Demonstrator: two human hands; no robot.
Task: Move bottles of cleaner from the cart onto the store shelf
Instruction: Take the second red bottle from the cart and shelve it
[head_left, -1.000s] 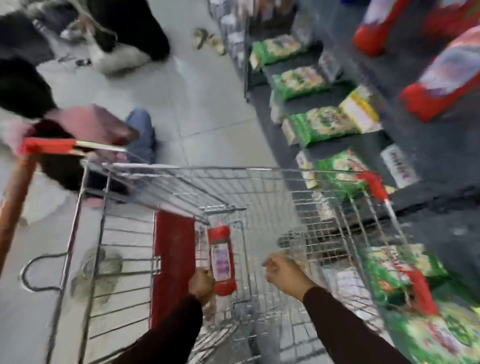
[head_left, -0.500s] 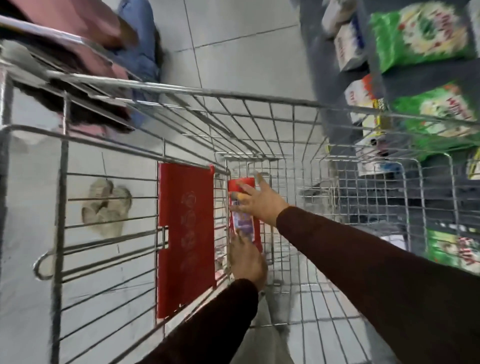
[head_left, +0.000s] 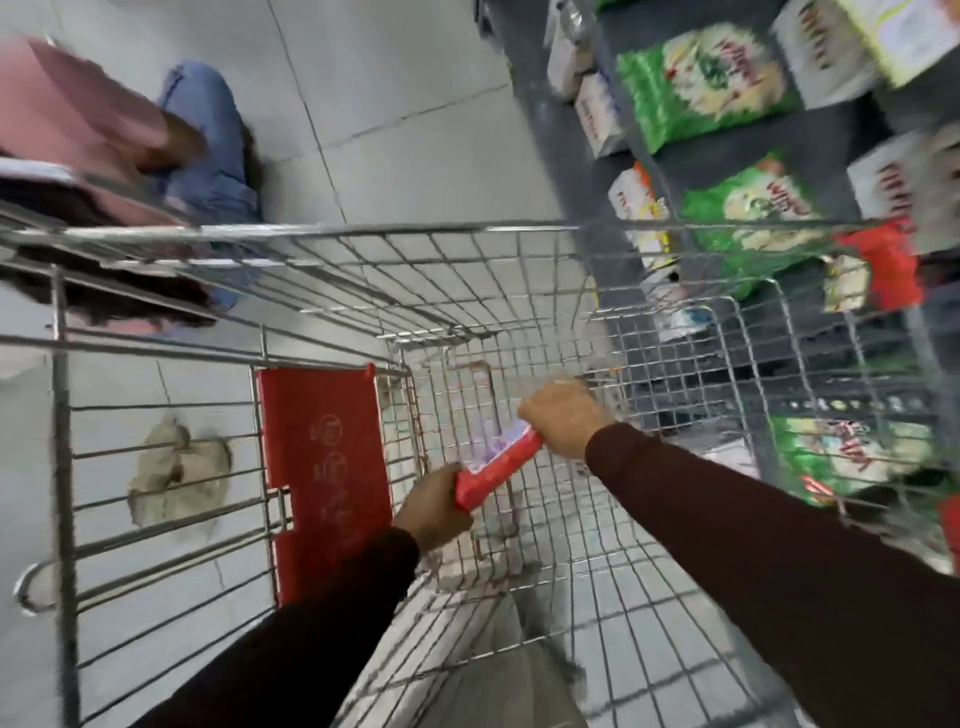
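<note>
- Cart of wire fills the middle of the frame, parked beside the shelf at right, probably to keep reaches short.
- Bottle, red, sits tilted at lower centre inside the cart, lifted for transfer.
- Right hand is closed around its upper end.
- Left hand grips the lower end, likely steadying it.

Both hands, left hand and right hand, grip a red bottle inside the cart.

Motion blur smears the shelf packets, and each hand hides an end of the red bottle.
</note>
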